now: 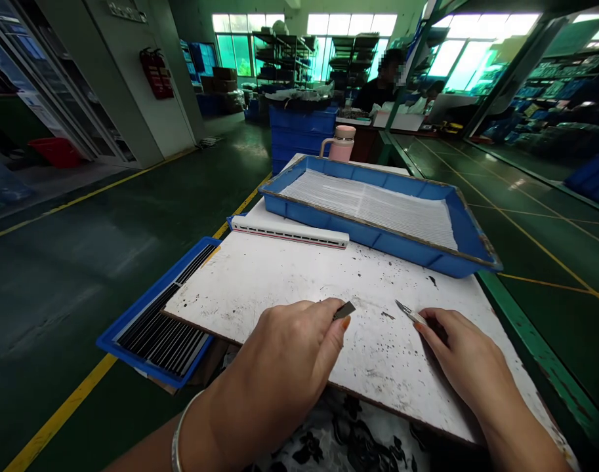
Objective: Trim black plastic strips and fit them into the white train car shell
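**Steel scalpel (408,312) pinched over spotted white board (388,387)**

The right hand (464,357) had its grip clamped on the scalpel's handle, the blade pointing toward a small dark grey strip (344,311) clamped in the grip of the left hand (279,367), just beside it. Beyond lay a white red-striped bar (289,233) and a blue plastic tray of white sheets (378,236); a blue tray of black strips (151,321) sat at the board's left edge.

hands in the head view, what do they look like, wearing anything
The left hand and right hand are bare, with no gloves and no sleeves on the forearms. A thin silver bangle circles the left wrist, and the fingernails look painted orange.
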A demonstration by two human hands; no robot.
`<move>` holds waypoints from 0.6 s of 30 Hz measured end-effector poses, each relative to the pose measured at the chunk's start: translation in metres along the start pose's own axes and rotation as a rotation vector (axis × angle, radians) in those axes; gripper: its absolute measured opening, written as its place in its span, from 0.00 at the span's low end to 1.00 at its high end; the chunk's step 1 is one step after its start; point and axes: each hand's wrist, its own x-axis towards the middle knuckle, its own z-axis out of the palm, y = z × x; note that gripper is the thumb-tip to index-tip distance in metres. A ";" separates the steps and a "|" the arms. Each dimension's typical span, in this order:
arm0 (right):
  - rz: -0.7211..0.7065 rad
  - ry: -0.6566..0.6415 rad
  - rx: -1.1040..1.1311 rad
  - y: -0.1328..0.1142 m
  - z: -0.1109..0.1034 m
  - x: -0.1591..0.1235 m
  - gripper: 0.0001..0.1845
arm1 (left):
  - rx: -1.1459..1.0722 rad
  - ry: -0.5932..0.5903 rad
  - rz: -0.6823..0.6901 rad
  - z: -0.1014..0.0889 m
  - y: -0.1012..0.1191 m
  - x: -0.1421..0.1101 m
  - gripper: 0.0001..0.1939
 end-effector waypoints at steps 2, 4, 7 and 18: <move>-0.001 0.007 0.002 0.000 0.001 0.001 0.21 | 0.001 -0.011 -0.006 -0.001 0.001 0.000 0.15; -0.006 0.018 0.005 0.000 0.001 0.003 0.21 | -0.015 -0.014 -0.009 -0.002 0.002 0.000 0.15; -0.010 0.034 0.015 -0.002 -0.002 0.004 0.21 | -0.067 -0.049 -0.050 -0.001 0.001 -0.003 0.16; -0.292 -0.277 0.542 -0.085 -0.017 -0.094 0.15 | -0.414 -0.304 -0.380 0.067 -0.046 -0.045 0.18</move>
